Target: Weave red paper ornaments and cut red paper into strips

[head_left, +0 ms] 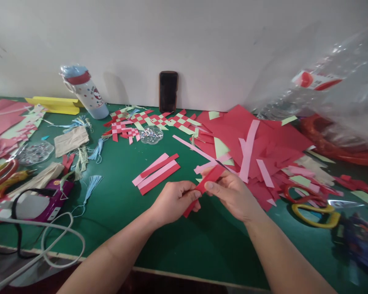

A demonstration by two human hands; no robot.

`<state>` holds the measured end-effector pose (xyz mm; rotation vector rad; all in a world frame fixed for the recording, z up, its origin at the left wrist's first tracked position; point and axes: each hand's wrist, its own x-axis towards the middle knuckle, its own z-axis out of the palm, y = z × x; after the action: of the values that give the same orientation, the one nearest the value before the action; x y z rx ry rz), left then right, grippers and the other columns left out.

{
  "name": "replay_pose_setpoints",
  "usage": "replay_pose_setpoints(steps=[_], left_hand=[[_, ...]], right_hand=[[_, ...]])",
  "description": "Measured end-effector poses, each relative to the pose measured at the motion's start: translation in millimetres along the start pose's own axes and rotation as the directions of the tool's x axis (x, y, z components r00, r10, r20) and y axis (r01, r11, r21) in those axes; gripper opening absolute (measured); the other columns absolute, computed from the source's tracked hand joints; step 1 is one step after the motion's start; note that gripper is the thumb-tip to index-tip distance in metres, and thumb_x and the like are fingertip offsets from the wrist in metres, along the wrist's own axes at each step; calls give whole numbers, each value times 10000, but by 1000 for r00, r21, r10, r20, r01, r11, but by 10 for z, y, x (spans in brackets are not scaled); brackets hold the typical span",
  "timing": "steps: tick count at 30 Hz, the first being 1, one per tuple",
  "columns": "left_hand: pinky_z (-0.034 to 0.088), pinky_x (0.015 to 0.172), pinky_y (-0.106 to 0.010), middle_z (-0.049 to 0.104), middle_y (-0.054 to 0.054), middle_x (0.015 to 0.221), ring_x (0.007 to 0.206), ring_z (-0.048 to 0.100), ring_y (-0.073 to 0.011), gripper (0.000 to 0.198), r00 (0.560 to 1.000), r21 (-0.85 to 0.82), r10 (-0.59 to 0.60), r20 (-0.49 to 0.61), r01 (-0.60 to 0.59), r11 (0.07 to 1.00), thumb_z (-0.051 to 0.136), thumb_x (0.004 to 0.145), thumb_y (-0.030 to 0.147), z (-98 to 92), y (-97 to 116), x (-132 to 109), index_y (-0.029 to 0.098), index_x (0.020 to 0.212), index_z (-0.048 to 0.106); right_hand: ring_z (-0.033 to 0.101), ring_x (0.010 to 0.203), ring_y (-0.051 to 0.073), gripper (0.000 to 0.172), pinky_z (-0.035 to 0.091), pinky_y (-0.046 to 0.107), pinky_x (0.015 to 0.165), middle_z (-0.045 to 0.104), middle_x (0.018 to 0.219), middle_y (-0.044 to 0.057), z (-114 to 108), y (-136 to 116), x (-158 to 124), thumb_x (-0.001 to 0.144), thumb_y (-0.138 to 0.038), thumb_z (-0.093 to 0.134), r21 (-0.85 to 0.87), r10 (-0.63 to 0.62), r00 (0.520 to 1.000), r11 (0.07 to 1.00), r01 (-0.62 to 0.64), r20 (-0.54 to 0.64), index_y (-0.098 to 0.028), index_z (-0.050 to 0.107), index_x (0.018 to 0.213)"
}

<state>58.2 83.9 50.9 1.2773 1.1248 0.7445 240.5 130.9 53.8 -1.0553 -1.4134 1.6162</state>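
Thin, matt paper strips [210, 179], smooth and flat. Under them, a smooth green mat [171, 253], a bit shiny. Off to the side, a crinkly clear plastic bag [340, 81], very shiny. Also a glossy plastic bottle [90, 96] and a rough, soft cloth [71, 141].

Both bare forearms reach up from the bottom of the view and converge at the centre, the left forearm [116, 245] slanting up and rightward, the right forearm [282, 253] slanting up and leftward. The left hand [173, 202] is closed with its back upward, its fingers [190, 196] curled inward. The right hand [233, 196] is turned inward, its thumb [211, 186] pressing forward on top and its fingers bent beyond it. The two hands are just beside each other, fingertips nearly meeting, both wrists gently bent.
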Motion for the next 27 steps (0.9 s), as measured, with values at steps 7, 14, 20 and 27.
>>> replay_pose_setpoints(steps=[7,14,20,27], left_hand=[[446,525,-192,698,-20,700,542,588,-95,274,1000,20,17,-4,-17,1000,500,931,383,-5,-27,5,174,805,624],[421,535,-189,690,7,692,502,542,-72,256,996,167,75,-46,-66,984,481,933,289,2,21,1,177,747,617],[414,558,-202,699,9,719,526,546,-81,270,993,244,95,-73,-75,967,456,942,283,9,42,5,184,748,615],[398,551,-206,706,-7,760,613,580,-110,223,987,235,113,-116,-83,969,531,905,361,21,-22,-8,183,852,654]], right_hand=[[471,600,114,289,387,269,567,545,645,-27,6,77,-19,799,-466,711,-155,33,997,988,-22,66,-194,621,758],[430,571,110,317,358,272,543,506,622,-37,14,118,-4,795,-490,703,-220,7,999,975,-13,-32,-189,612,756],[447,569,118,308,372,278,546,527,616,-28,37,115,-1,796,-491,698,-250,-22,997,968,2,-77,-192,640,751],[499,591,137,309,403,284,562,571,608,-14,78,83,-18,794,-488,698,-303,-33,994,953,-1,-106,-194,645,716]])
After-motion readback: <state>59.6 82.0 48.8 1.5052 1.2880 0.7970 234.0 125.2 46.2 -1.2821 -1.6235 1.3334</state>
